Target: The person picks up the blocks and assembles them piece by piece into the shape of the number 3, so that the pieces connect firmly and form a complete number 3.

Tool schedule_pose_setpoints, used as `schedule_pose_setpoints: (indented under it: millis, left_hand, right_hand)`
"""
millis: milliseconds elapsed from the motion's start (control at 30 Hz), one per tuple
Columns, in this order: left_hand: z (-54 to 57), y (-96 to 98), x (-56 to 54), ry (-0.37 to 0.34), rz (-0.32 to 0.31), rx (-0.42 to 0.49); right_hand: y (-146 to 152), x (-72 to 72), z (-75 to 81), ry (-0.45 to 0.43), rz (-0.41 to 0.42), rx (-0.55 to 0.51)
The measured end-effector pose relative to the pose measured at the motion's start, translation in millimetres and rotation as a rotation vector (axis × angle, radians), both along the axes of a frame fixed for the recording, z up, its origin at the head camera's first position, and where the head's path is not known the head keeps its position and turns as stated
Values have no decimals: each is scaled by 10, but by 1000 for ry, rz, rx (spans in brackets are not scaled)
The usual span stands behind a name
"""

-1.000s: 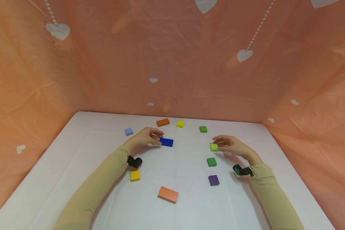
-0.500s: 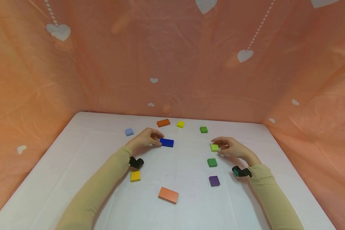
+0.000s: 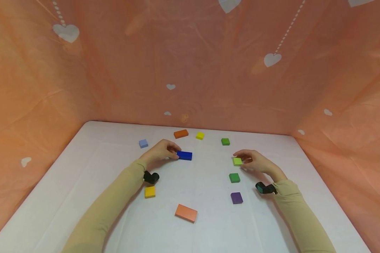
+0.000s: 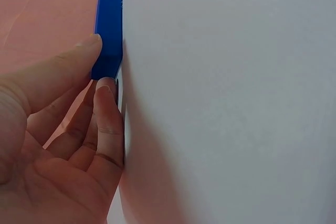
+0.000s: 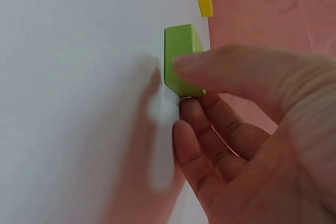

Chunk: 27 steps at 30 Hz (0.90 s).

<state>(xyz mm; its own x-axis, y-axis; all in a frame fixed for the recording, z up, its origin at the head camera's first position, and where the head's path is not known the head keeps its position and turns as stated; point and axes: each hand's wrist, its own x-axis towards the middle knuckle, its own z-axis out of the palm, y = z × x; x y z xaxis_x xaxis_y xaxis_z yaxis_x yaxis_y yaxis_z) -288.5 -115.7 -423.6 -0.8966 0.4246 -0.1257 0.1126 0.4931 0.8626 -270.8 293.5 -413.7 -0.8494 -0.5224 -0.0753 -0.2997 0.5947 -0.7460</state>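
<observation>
My left hand [image 3: 161, 150] pinches the left end of a dark blue rectangular block [image 3: 185, 155]. In the left wrist view the thumb [image 4: 89, 45] lies along one side of this blue block [image 4: 109, 24], and the index fingertip is hidden behind it. Over on the right, my right hand [image 3: 256, 162] holds a lime green square block [image 3: 237, 162] low at the white surface. Seen from the right wrist, the thumb [image 5: 202, 68] presses the face of the lime block [image 5: 178, 40]; the other fingers curl behind and below it.
On the white tabletop [image 3: 206, 239] lie a green block [image 3: 234, 177], a purple block [image 3: 236, 198], a salmon block [image 3: 186, 213] and a yellow-orange block [image 3: 150, 192]. Farther back are light blue [image 3: 143, 143], orange [image 3: 181, 134], yellow [image 3: 200, 135] and green [image 3: 225, 141] blocks. An orange curtain [image 3: 190, 70] surrounds the table.
The right thumb and fingers have closed in slightly on the lime block. Both blocks stay in place; the head view has shifted a little.
</observation>
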Motion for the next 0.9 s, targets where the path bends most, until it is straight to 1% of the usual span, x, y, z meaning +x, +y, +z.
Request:
schedule_pose_setpoints:
  millis: [133, 333, 567, 800, 900]
  left_hand:
    - [15, -5, 8, 11, -13, 0]
    - [18, 2, 18, -5, 2, 17]
    - [7, 2, 7, -12, 12, 12]
    - [-4, 3, -6, -13, 15, 10]
    - [-7, 2, -6, -23, 19, 17]
  right_hand:
    - [-10, -9, -3, 7, -3, -5]
    - [-27, 6, 11, 12, -8, 2]
    - [-38, 13, 14, 26, -11, 6]
    - [-43, 16, 13, 3, -37, 14]
    - [-50, 15, 18, 12, -38, 20]
